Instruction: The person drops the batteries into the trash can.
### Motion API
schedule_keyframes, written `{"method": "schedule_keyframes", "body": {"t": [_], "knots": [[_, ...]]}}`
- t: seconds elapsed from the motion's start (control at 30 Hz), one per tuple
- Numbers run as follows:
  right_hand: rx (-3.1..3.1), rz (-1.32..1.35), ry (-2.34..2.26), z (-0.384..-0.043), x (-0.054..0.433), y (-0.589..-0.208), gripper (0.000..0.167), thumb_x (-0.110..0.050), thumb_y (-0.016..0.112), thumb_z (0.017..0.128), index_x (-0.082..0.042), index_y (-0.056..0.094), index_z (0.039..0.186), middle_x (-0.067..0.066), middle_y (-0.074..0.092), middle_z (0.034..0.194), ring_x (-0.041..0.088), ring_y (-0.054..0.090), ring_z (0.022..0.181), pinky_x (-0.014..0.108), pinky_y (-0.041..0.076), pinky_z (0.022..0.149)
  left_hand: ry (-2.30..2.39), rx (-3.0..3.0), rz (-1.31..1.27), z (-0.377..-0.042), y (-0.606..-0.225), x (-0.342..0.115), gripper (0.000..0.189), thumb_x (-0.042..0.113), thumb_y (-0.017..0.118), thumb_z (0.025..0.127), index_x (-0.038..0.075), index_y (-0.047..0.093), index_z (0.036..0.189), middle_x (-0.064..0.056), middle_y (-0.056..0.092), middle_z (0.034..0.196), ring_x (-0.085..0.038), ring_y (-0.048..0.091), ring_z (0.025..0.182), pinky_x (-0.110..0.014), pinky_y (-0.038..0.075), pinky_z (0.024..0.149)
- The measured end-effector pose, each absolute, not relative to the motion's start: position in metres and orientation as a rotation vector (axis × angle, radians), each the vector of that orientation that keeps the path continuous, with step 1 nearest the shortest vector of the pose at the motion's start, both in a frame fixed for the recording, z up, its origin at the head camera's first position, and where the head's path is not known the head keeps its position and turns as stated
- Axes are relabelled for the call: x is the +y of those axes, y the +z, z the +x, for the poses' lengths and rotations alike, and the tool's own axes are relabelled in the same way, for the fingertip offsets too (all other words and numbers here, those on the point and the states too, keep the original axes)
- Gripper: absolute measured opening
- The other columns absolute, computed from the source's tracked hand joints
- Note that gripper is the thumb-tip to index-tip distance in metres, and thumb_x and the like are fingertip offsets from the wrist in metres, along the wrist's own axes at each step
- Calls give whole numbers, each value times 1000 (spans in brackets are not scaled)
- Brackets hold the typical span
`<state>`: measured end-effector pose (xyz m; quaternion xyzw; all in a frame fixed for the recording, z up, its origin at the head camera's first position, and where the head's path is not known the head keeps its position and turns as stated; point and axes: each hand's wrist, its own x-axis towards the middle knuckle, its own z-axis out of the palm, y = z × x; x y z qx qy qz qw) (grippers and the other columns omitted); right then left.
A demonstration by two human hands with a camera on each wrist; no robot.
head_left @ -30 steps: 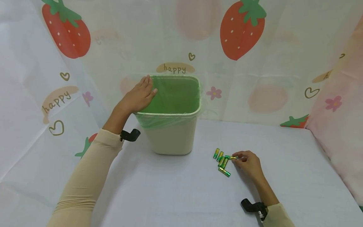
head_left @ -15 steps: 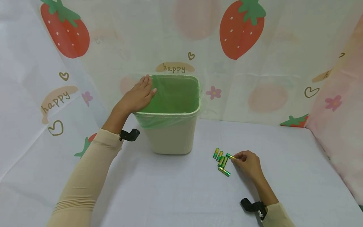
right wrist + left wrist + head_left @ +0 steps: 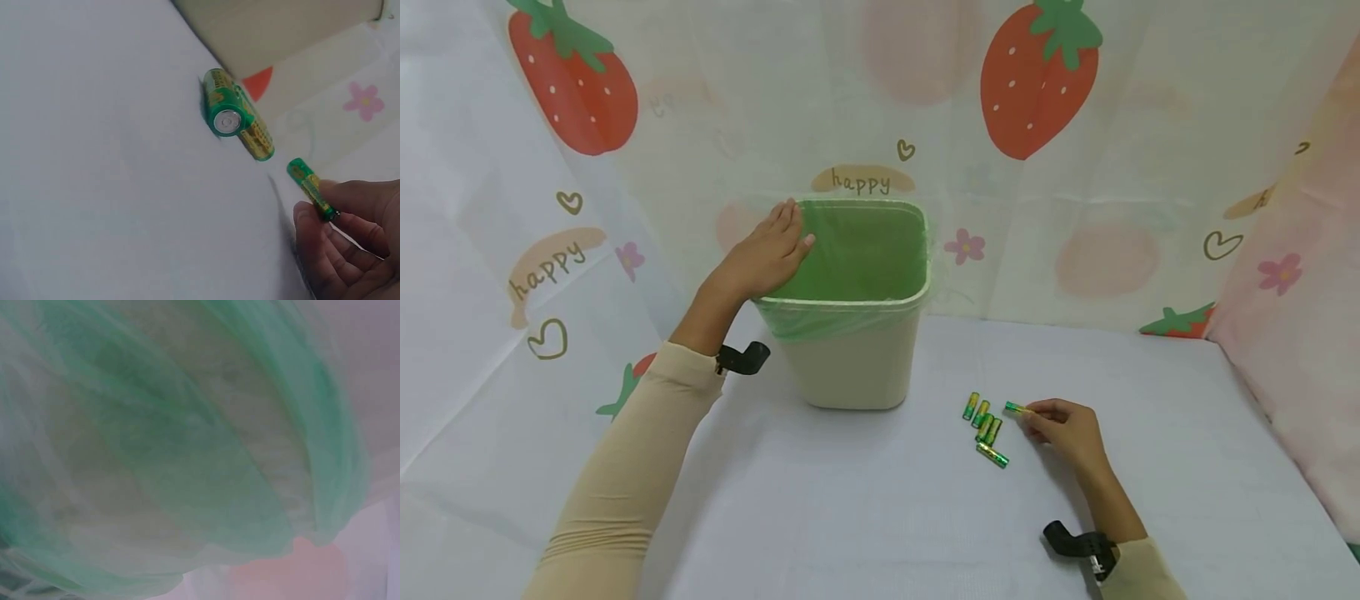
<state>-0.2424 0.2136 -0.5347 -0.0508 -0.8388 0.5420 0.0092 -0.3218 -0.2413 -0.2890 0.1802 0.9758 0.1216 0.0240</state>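
Note:
My right hand [image 3: 1067, 429] pinches a green and yellow battery [image 3: 311, 190] between thumb and fingers, one end sticking out toward the left. Several matching batteries [image 3: 992, 455] lie loosely grouped on the white surface just left of that hand. A pale trash can [image 3: 859, 367] stands upright further left, lined with a thin green bag [image 3: 865, 250] folded over its rim. Across the can's left rim rests my left hand [image 3: 763, 257], fingers extended along it. The left wrist view is filled by the blurred green bag [image 3: 206, 469] on the can's outer side.
A light backdrop [image 3: 760, 100] printed with strawberries and hearts rises right behind the can. A pink cloth side [image 3: 1300, 358] closes off the right. Black wrist cameras sit on both forearms, the right one [image 3: 1071, 542] low over the white surface.
My right hand has drawn its battery slightly to the right and away from the other batteries, which lie as before. The left hand has stayed on the rim.

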Motion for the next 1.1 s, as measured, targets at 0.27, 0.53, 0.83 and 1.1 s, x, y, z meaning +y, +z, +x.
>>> {"method": "schedule_keyframes", "body": {"t": [0.27, 0.53, 0.83, 1.1], "knots": [[-2531, -207, 1807, -235, 213, -521, 30, -20, 75, 95, 5, 72, 112, 12, 75, 96, 14, 71, 77, 26, 60, 71, 375, 3030, 561, -321, -293, -243, 69, 38, 19, 114, -8, -5, 158, -22, -13, 167, -33, -13, 154, -47, -1, 125], [-2455, -166, 1854, -224, 209, -491, 35, -24, 74, 96, 6, 70, 113, 17, 74, 102, 17, 72, 79, 28, 61, 76, 377, 3028, 566, -322, -293, -243, 69, 39, 19, 113, -8, -5, 158, -21, -13, 167, -33, -13, 155, -47, -1, 125], [-2410, -46, 1808, -215, 203, -458, 39, -29, 75, 95, 5, 71, 115, 7, 75, 95, 16, 72, 77, 25, 60, 73, 378, 3024, 576, -325, -293, -241, 69, 39, 19, 113, -7, -5, 159, -22, -12, 167, -33, -13, 155, -47, -1, 126], [-2385, 123, 1753, -218, 198, -424, 37, -30, 75, 96, 3, 72, 112, 7, 75, 94, 19, 71, 76, 29, 61, 69, 365, 3030, 578, -326, -292, -243, 69, 39, 19, 113, -8, -5, 158, -22, -12, 167, -34, -12, 155, -47, -1, 126]]}}
